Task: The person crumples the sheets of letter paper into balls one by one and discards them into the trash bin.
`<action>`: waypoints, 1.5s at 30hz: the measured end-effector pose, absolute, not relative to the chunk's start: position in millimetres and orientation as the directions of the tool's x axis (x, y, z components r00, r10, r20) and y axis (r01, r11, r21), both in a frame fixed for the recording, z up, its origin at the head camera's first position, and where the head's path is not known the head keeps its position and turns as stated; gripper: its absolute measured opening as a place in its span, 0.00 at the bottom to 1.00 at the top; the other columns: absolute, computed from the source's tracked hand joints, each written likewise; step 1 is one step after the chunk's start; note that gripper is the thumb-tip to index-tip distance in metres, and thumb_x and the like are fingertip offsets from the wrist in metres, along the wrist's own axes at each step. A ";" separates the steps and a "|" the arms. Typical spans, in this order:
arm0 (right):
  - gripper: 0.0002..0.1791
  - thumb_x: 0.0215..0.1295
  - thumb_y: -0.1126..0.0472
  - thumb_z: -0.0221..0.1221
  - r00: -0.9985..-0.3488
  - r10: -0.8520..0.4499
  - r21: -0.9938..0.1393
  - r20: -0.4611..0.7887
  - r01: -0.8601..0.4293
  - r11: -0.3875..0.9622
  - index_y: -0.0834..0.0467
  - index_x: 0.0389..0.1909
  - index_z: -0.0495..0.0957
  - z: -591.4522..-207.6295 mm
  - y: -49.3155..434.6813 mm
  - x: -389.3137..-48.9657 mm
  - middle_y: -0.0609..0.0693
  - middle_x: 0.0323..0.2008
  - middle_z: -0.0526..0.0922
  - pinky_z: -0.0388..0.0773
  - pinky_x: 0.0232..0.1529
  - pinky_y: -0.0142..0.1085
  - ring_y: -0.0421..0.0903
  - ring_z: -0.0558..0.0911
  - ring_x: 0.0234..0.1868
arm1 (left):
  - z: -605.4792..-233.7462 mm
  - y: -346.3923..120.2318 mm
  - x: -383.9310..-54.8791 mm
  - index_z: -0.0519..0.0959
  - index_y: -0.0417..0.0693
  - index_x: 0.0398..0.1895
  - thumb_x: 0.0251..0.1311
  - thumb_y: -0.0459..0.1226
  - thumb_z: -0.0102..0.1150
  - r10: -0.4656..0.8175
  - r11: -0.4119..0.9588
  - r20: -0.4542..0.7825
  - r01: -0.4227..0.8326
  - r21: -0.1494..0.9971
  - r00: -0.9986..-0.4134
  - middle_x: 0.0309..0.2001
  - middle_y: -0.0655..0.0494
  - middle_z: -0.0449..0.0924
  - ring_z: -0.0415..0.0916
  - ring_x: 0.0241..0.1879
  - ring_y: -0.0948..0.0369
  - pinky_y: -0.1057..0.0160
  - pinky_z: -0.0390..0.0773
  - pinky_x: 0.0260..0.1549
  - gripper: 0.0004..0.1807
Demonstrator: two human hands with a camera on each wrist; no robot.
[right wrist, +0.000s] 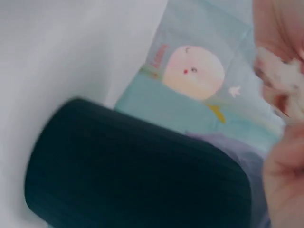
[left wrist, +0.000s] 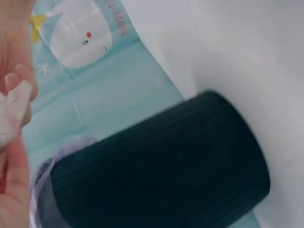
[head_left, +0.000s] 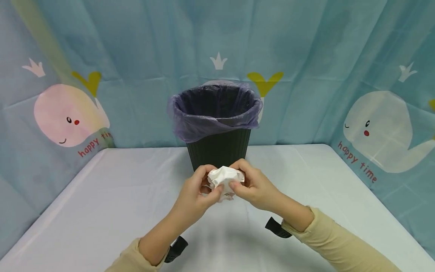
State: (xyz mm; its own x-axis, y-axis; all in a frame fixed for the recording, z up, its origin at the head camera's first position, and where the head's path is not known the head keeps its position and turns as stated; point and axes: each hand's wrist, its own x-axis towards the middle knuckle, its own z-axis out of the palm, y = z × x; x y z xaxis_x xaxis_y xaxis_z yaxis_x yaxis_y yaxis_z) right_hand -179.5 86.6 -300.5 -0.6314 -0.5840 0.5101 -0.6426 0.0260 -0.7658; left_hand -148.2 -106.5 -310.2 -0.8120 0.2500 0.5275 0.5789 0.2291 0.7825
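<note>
A crumpled piece of white paper (head_left: pixel 225 176) is held between both hands in front of the bin, above the table. My left hand (head_left: pixel 198 192) grips its left side, thumb on the near face and fingers curled behind. From the other side my right hand (head_left: pixel 255 185) pinches it in the same way, the thumb tip pressing the near face. In the left wrist view the white paper (left wrist: pixel 13 111) shows at the left edge; in the right wrist view the paper (right wrist: pixel 285 78) is blurred at the right edge.
Behind the hands a dark ribbed trash bin (head_left: pixel 219 147) stands upright at the table's far edge. A purple plastic liner (head_left: pixel 210 127) folds over its rim. The white table (head_left: pixel 136 196) is enclosed by a blue curtain (head_left: pixel 146 45) with cartoon whales. Black straps (head_left: pixel 176 248) hang near the wrists.
</note>
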 end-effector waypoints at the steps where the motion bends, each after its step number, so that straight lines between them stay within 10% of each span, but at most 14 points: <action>1: 0.08 0.61 0.76 0.50 -0.634 -0.559 -0.770 0.535 -0.638 -0.012 0.69 0.41 0.67 -302.3 84.8 -179.2 0.56 0.32 0.75 0.75 0.24 0.31 0.41 0.73 0.26 | -311.2 -105.0 -148.7 0.71 0.39 0.44 0.54 0.22 0.58 0.241 0.217 0.561 0.608 0.764 -0.792 0.37 0.49 0.78 0.74 0.30 0.61 0.66 0.79 0.27 0.15; 11: 0.02 0.60 0.75 0.50 -0.759 -0.257 -0.788 0.598 -0.616 -0.016 0.68 0.33 0.71 -312.1 62.2 -177.5 0.54 0.25 0.74 0.71 0.17 0.30 0.40 0.71 0.20 | -321.5 -94.6 -171.8 0.72 0.39 0.39 0.50 0.20 0.54 0.191 0.288 0.803 0.815 0.503 -0.564 0.31 0.48 0.78 0.69 0.23 0.62 0.69 0.73 0.19 0.14; 16: 0.16 0.70 0.62 0.54 -0.745 -0.547 -0.898 0.383 -0.439 -0.030 0.70 0.50 0.68 -301.5 83.1 -183.7 0.55 0.39 0.75 0.75 0.24 0.34 0.45 0.75 0.29 | -321.2 -116.4 -176.1 0.72 0.39 0.49 0.57 0.19 0.54 0.295 0.212 0.718 0.776 0.594 -0.630 0.41 0.47 0.78 0.72 0.34 0.60 0.65 0.77 0.32 0.17; 24: 0.35 0.68 0.49 0.60 -0.617 -0.723 -0.936 0.311 -0.331 -0.121 0.70 0.62 0.60 -295.9 96.3 -190.1 0.59 0.53 0.71 0.79 0.46 0.47 0.53 0.76 0.49 | -315.0 -116.4 -171.6 0.77 0.40 0.46 0.47 0.17 0.63 0.195 0.122 0.847 0.869 0.479 -0.494 0.46 0.43 0.71 0.70 0.47 0.58 0.70 0.75 0.44 0.22; 35: 0.28 0.63 0.66 0.63 -0.678 -0.596 -0.880 0.431 -0.461 -0.112 0.74 0.58 0.64 -294.4 98.2 -186.7 0.58 0.51 0.72 0.76 0.46 0.32 0.45 0.76 0.45 | -302.1 -115.8 -151.5 0.51 0.37 0.75 0.63 0.33 0.62 0.302 0.155 0.417 0.476 0.866 -0.857 0.69 0.43 0.63 0.67 0.64 0.51 0.58 0.71 0.58 0.41; 40: 0.29 0.61 0.71 0.62 -0.630 -0.567 -0.801 0.531 -0.592 -0.091 0.78 0.60 0.64 -295.0 99.1 -187.3 0.66 0.54 0.72 0.75 0.51 0.31 0.43 0.76 0.50 | -297.4 -112.2 -149.7 0.55 0.36 0.73 0.63 0.33 0.62 0.284 0.138 0.366 0.416 0.899 -0.886 0.65 0.42 0.69 0.72 0.60 0.52 0.61 0.73 0.55 0.38; 45: 0.27 0.58 0.76 0.61 -0.550 -0.581 -0.722 0.601 -0.685 -0.098 0.77 0.59 0.66 -298.3 97.7 -188.0 0.70 0.55 0.70 0.74 0.53 0.31 0.43 0.74 0.53 | -301.5 -110.4 -151.4 0.68 0.39 0.65 0.58 0.31 0.66 0.273 0.243 0.539 0.599 0.763 -0.797 0.56 0.50 0.74 0.74 0.51 0.57 0.60 0.75 0.51 0.30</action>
State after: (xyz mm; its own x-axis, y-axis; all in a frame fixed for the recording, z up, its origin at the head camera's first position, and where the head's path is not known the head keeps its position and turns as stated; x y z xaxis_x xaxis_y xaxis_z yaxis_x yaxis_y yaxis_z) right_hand -188.0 97.7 -298.3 -0.5499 -0.5805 0.6006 -0.6847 -0.0985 -0.7221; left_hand -151.4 -110.4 -301.5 -0.7971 0.2729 0.5387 0.5989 0.2430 0.7631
